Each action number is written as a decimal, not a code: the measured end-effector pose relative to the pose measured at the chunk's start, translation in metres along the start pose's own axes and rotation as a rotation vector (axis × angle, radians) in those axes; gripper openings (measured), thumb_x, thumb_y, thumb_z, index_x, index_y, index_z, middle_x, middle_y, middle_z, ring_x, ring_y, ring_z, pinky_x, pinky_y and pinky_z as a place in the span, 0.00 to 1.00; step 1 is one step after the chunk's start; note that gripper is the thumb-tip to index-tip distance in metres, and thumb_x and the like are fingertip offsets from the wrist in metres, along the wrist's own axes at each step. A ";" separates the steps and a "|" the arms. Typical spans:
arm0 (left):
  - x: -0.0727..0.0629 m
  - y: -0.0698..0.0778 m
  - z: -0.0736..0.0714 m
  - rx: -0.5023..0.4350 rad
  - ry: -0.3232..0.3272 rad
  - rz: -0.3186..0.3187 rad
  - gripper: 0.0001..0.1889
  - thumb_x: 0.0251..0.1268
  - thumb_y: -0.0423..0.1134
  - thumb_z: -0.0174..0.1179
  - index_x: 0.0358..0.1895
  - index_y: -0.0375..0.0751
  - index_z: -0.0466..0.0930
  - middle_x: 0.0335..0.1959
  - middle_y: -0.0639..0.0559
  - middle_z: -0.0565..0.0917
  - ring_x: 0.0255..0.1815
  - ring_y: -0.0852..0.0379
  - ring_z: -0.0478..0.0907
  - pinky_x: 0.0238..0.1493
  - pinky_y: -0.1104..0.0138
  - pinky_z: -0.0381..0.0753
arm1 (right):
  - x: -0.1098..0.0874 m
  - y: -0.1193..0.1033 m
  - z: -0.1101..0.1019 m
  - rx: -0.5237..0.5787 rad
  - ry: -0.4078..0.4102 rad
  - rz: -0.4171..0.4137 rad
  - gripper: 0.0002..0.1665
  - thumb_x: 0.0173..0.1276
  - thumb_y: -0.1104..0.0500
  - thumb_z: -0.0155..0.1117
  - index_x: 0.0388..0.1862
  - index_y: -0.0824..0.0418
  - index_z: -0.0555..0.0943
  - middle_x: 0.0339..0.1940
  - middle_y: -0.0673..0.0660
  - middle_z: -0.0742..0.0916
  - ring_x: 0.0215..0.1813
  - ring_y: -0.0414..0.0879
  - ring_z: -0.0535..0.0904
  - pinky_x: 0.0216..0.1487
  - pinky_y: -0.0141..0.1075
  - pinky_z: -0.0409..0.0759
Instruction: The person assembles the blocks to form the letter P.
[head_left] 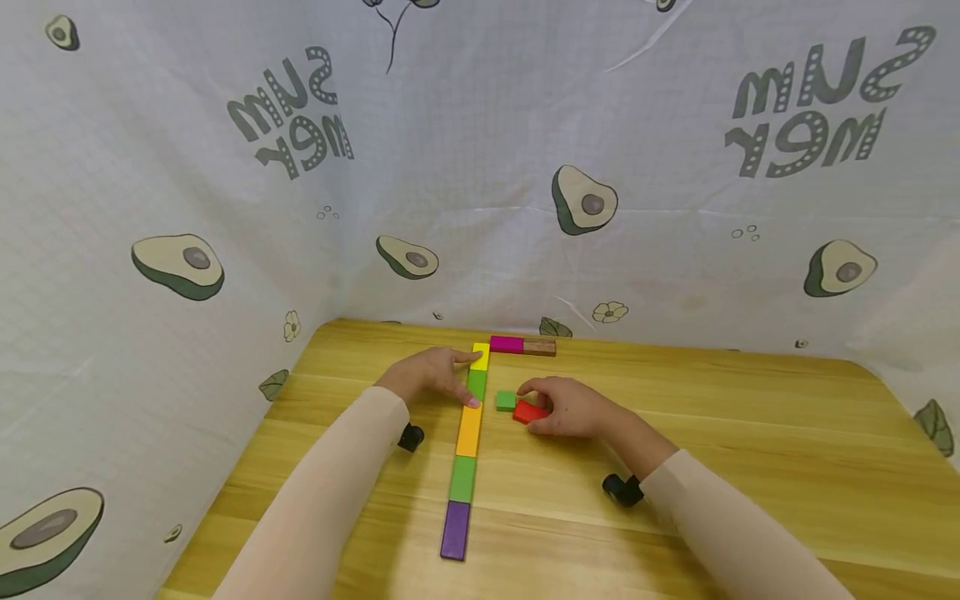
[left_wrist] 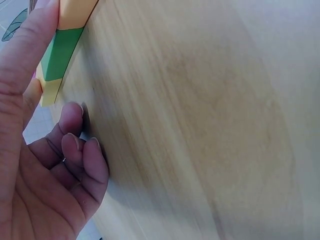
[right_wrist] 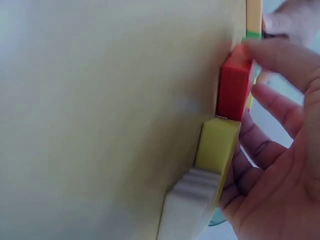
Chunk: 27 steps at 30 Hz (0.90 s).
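In the head view a row of flat blocks runs toward the front. My left hand (head_left: 433,373) lies at its left, index fingertip on the yellow block (head_left: 482,352) at the far end, thumb tip at the orange block (head_left: 469,433). Between those two lies a green block (head_left: 477,383). My right hand (head_left: 576,408) pinches a red block (head_left: 528,412) between thumb and fingers, close to a small light green block (head_left: 506,402). By the right palm, another yellow block (right_wrist: 217,142) and a whitish blurred piece (right_wrist: 186,215) show in the right wrist view; the hand hides them from above.
Another green block (head_left: 462,478) and a purple block (head_left: 455,530) form the near end of the row. A magenta block (head_left: 507,344) and a brown block (head_left: 540,347) lie at the back. A printed cloth (head_left: 480,167) hangs behind the wooden table (head_left: 750,433).
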<state>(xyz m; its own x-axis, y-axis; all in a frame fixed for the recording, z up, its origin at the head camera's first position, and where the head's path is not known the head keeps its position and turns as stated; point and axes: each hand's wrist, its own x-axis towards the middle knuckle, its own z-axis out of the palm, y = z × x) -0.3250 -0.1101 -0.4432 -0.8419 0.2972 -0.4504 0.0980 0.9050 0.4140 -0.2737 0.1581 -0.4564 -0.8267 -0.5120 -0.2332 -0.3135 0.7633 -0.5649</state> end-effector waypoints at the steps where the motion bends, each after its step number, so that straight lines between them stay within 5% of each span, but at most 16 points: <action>1: 0.000 0.000 0.000 -0.001 0.002 0.001 0.51 0.45 0.67 0.76 0.77 0.78 0.60 0.83 0.49 0.61 0.82 0.43 0.59 0.79 0.41 0.60 | -0.002 -0.001 0.002 -0.034 -0.001 -0.013 0.30 0.64 0.49 0.75 0.64 0.51 0.79 0.40 0.50 0.83 0.42 0.44 0.76 0.49 0.41 0.80; 6: 0.000 0.000 0.001 -0.010 0.005 0.007 0.51 0.45 0.67 0.77 0.77 0.77 0.61 0.83 0.49 0.61 0.82 0.43 0.58 0.80 0.42 0.60 | -0.015 -0.001 0.003 -0.078 -0.055 -0.016 0.34 0.64 0.45 0.74 0.67 0.49 0.77 0.33 0.48 0.80 0.35 0.43 0.74 0.38 0.36 0.74; 15: -0.001 -0.001 0.001 -0.007 0.014 0.011 0.51 0.45 0.67 0.77 0.77 0.77 0.61 0.83 0.48 0.61 0.82 0.43 0.58 0.80 0.41 0.59 | -0.024 -0.004 -0.006 0.012 -0.207 -0.013 0.36 0.59 0.59 0.78 0.66 0.49 0.75 0.34 0.50 0.80 0.35 0.45 0.75 0.36 0.36 0.75; 20: -0.003 -0.001 0.000 -0.004 0.015 0.017 0.51 0.46 0.66 0.76 0.77 0.77 0.61 0.83 0.48 0.60 0.82 0.42 0.57 0.80 0.41 0.59 | -0.018 0.009 -0.013 0.051 -0.068 -0.004 0.37 0.57 0.50 0.81 0.62 0.57 0.74 0.36 0.50 0.82 0.37 0.44 0.76 0.41 0.36 0.78; 27: -0.001 -0.002 0.000 -0.023 0.005 0.011 0.51 0.45 0.66 0.78 0.77 0.78 0.61 0.83 0.49 0.60 0.83 0.42 0.57 0.80 0.41 0.58 | -0.005 0.050 -0.032 0.101 0.145 0.110 0.42 0.61 0.44 0.78 0.66 0.62 0.72 0.42 0.56 0.83 0.41 0.47 0.76 0.44 0.36 0.78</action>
<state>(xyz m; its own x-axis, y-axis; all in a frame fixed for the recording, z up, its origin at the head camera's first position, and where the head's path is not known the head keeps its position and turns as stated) -0.3246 -0.1121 -0.4439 -0.8438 0.3050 -0.4417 0.0948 0.8946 0.4366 -0.3006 0.2115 -0.4586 -0.9143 -0.3600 -0.1857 -0.1752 0.7647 -0.6201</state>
